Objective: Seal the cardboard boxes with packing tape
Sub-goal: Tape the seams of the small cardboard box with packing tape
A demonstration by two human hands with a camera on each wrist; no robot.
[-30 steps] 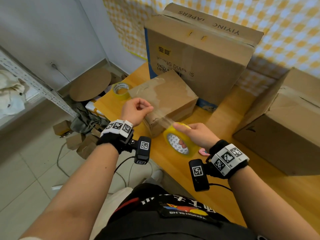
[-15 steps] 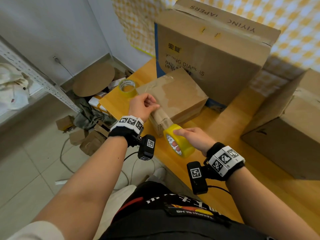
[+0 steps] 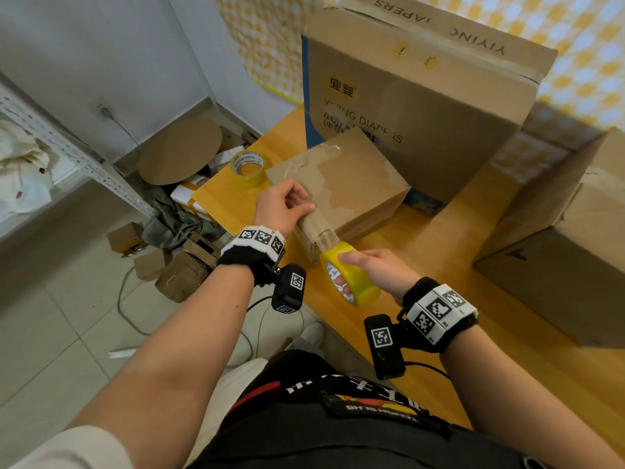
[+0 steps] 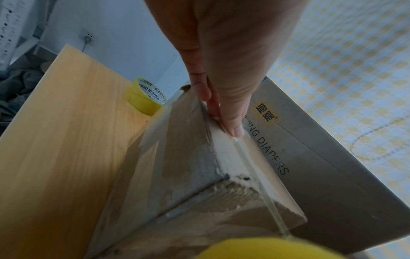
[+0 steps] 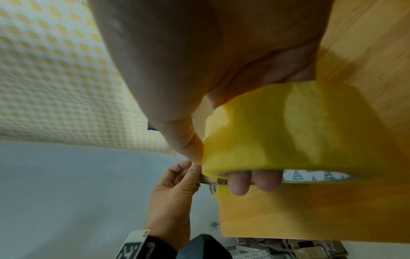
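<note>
A makeshift packing room: stacked cardboard boxes (image 3: 422, 106), metal shelving (image 3: 67, 157), floor scraps (image 3: 176, 265).

Spare roll (image 3: 248, 168) left of small box (image 3: 351, 184)

My left hand (image 3: 283, 204) is out ahead of me, palm down, wrist bent, fingers curled under, thumb (image 4: 230, 121) pressed flat and straight. My right hand (image 3: 378, 272) sits lower and nearer my body, fingers (image 5: 252, 182) hooked through a tape roll (image 3: 351, 277), thumb over its outer face. Both forearms are bare, each wrist wearing 1 marker band.
</note>
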